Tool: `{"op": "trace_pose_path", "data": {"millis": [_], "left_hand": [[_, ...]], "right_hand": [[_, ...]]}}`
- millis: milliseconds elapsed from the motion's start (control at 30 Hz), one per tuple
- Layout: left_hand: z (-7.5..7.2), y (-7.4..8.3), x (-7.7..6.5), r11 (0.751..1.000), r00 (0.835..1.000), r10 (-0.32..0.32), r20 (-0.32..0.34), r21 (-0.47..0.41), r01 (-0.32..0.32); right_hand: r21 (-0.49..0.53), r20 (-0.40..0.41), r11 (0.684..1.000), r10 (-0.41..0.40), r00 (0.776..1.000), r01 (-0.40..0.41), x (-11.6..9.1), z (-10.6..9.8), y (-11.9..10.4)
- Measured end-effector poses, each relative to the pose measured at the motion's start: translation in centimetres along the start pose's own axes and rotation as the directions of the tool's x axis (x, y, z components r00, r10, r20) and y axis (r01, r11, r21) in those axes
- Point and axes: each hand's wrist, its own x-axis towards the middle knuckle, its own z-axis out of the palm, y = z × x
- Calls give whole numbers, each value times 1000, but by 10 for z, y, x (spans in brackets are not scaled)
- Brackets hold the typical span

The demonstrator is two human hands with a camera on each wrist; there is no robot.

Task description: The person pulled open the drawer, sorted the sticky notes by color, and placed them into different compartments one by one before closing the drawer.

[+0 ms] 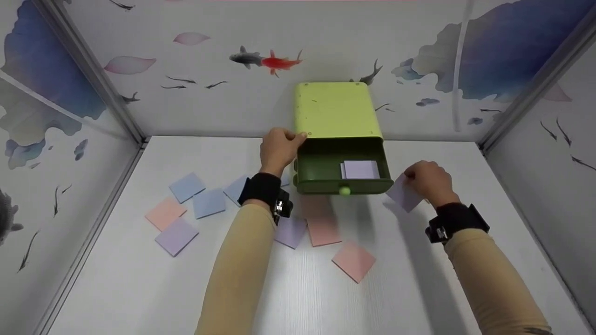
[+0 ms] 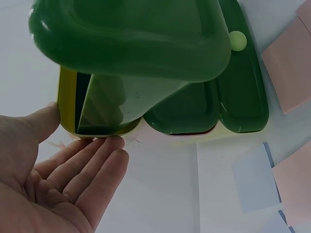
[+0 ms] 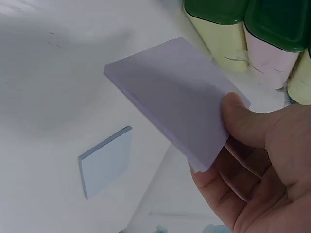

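Note:
A light-green drawer cabinet (image 1: 337,109) stands against the back wall with its dark-green top drawer (image 1: 321,173) pulled out. Inside the drawer's right part lie pale purple sticky note pads (image 1: 362,169). My left hand (image 1: 278,150) rests on the cabinet's front left corner, thumb at the top edge. Its fingers (image 2: 99,170) lie fairly straight along the side in the left wrist view. Just right of the drawer, my right hand (image 1: 430,182) pinches a purple sticky note pad (image 1: 404,193) by one edge, thumb on its face. The right wrist view shows this pad (image 3: 170,97) tilted above the table.
Blue pads (image 1: 209,203), a pink pad (image 1: 165,213) and a purple pad (image 1: 177,237) lie on the left. More pink pads (image 1: 354,261) are in front of the cabinet. A blue pad (image 3: 107,162) lies near my right hand. Patterned walls (image 1: 186,102) enclose the table.

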Motion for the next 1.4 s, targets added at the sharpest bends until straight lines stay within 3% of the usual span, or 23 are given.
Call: {"op": "trace_pose_path", "data": {"millis": [300, 500, 767, 1000, 1167, 1400], "left_hand": [[0, 0, 0, 1000, 1000, -14, -2, 5, 14], [0, 0, -1, 1000, 1000, -11, -7, -1, 11], [0, 1, -1, 1000, 1000, -24, -2, 1, 24], [0, 0, 0, 1000, 1000, -12, -3, -3, 12], [1, -1, -1, 1000, 1000, 3, 0, -8, -3], [0, 0, -2, 1000, 1000, -1, -3, -16, 1]], "right_hand": [[-40, -92, 999, -36, 995, 32, -6, -30, -14], [-74, -190, 996, -59, 980, 45, -8, -51, -31], [-106, -337, 991, -108, 935, 76, -15, -84, -56], [-118, -435, 982, -184, 881, 147, -20, -100, -81], [-164, -458, 971, -232, 858, 175, -22, -104, -96], [-163, -392, 955, -293, 872, 248, -22, -99, -114]]}}
